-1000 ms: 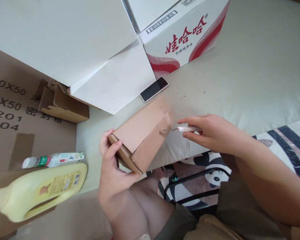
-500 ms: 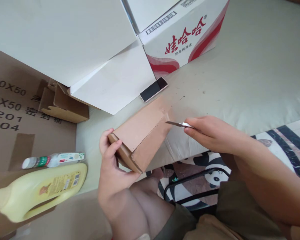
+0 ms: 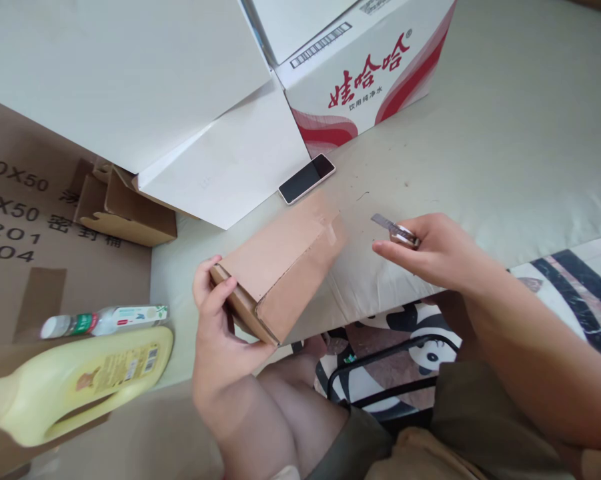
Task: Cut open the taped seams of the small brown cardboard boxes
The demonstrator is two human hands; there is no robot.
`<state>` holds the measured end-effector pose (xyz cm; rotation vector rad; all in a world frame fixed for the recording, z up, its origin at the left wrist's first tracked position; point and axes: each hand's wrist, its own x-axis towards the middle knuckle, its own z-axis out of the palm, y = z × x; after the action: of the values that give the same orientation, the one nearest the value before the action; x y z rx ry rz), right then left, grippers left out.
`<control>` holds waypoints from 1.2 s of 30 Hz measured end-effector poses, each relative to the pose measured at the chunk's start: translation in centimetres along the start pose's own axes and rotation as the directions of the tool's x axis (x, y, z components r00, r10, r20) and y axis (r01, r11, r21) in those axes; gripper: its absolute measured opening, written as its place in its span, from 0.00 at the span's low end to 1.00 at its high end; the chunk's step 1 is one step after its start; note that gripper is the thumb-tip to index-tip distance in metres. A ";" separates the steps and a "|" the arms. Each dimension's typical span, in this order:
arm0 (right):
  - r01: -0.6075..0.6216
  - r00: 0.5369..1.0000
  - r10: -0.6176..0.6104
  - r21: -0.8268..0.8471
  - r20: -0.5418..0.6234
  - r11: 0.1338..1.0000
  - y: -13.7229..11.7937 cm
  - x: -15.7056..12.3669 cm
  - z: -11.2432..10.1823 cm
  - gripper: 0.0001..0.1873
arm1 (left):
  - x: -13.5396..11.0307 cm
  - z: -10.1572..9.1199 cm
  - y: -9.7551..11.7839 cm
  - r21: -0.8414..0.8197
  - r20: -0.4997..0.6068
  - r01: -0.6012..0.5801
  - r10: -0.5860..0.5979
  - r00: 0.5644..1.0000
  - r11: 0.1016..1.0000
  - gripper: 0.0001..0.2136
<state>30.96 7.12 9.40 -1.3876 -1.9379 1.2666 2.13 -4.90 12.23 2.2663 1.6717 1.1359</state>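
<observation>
A small brown cardboard box [image 3: 285, 260] is tilted over the front edge of the covered surface, its lid seam facing up. My left hand [image 3: 225, 327] grips the box's near left end, fingers over the top edge and thumb underneath. A strip of clear tape [image 3: 329, 231] crosses the seam at the far end. To the right of the box, my right hand [image 3: 425, 250] is closed round a utility knife [image 3: 403, 235]. Its metal blade points left, apart from the cardboard. The knife's handle is mostly hidden in my fingers.
A phone [image 3: 307, 179] lies just beyond the box. Behind it stand a white carton with red lettering [image 3: 365, 83] and large white panels [image 3: 225, 153]. At left are an open brown box [image 3: 130, 207], a water bottle [image 3: 105, 321] and a yellow jug [image 3: 90, 380].
My right hand has drawn the knife away from the taped end, to the right and slightly up, and the blade has turned. My left hand still holds the box, with little movement.
</observation>
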 end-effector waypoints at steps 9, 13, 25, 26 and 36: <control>0.078 0.992 -0.076 0.016 -0.096 0.997 0.4 0.7 0.4 0.15 | 0.1 0.1 -0.4 -0.006 -0.062 0.013 -0.014 0.998 1.000 0.44; 0.103 0.992 -0.097 0.067 -0.081 0.992 0.8 0.6 0.4 0.16 | 0.2 -0.2 -1.1 0.047 -0.141 -0.016 0.022 0.990 0.999 0.51; 0.136 0.988 -0.111 0.256 -0.107 0.957 1.9 0.8 0.8 0.18 | 0.9 3.2 -3.2 -0.773 -0.306 0.304 -0.748 0.589 0.557 0.23; 0.165 0.984 -0.132 0.316 -0.123 0.934 2.2 0.9 0.9 0.19 | 0.9 3.4 -3.5 -0.807 -0.238 0.363 -0.819 0.523 0.466 0.22; -0.036 0.980 0.091 0.289 -0.179 0.957 3.4 2.3 1.5 0.27 | 2.3 4.9 -3.7 -0.899 0.265 0.412 -0.935 0.237 -0.150 0.17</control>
<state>30.59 8.79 5.44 -1.3763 -1.5268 1.3277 2.52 0.10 8.09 0.0371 1.3937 1.6243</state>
